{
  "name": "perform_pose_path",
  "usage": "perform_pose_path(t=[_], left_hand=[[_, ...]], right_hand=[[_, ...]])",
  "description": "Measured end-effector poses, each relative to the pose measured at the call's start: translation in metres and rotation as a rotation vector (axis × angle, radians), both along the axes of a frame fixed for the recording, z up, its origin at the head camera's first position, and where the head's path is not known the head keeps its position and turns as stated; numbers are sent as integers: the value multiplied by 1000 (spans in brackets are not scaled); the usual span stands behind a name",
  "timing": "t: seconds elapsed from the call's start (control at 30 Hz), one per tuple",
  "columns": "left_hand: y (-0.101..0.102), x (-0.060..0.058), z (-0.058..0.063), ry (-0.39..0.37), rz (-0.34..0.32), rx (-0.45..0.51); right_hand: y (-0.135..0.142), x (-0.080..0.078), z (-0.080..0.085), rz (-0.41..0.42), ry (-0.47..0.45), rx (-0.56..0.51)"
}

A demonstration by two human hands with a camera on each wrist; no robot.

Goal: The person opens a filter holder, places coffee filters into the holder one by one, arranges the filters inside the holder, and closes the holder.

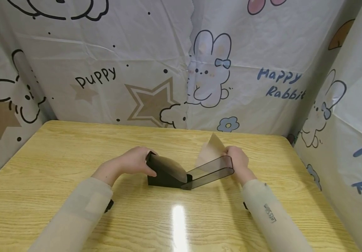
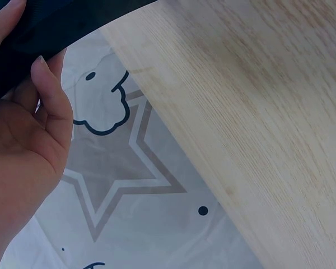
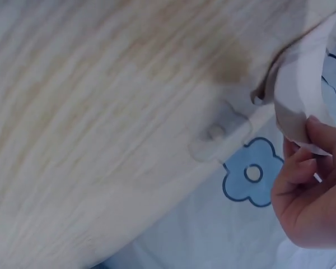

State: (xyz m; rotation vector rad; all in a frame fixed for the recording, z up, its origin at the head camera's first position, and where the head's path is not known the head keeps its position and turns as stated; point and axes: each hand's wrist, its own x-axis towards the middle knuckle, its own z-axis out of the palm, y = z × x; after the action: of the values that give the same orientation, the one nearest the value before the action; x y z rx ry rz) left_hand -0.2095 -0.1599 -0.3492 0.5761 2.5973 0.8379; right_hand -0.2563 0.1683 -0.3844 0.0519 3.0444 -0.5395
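A black coffee filter holder [image 1: 165, 177] stands on the table with its smoky see-through lid [image 1: 210, 172] swung out to the right. Curved brown filter paper [image 1: 170, 167] shows inside it. My left hand [image 1: 137, 161] grips the holder's left end; in the left wrist view its fingers and thumb curl round the dark body [image 2: 56, 33]. Behind the lid's far end, my right hand [image 1: 238, 161] pinches a light brown paper coffee filter [image 1: 210, 151]. The right wrist view shows the thumb on the bent paper [image 3: 302, 84]. Whether the right hand touches the lid I cannot tell.
The wood-grain table [image 1: 121, 217] reaches back to a printed white curtain [image 1: 155, 52] with cartoon rabbits and stars. More curtain hangs along the left and right sides. A bright light reflection [image 1: 179, 227] lies on the tabletop near the front.
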Motion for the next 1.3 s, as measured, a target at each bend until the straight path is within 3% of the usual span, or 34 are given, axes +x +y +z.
perform_pose_path(t=[0.2,0.6,0.93,1.3], left_hand=[[0,-1,1,0,-2,-10],[1,-1,0,4,-7,-1],[7,-4,-3,14,-20,2],[10,-5,-3,29,-23,-6]], right_hand=[[14,1,21,61,-7,-133],[34,6,68,143,12,-211],[17,19,92,94,254,-266],[-12,39,115,179,284,-319]])
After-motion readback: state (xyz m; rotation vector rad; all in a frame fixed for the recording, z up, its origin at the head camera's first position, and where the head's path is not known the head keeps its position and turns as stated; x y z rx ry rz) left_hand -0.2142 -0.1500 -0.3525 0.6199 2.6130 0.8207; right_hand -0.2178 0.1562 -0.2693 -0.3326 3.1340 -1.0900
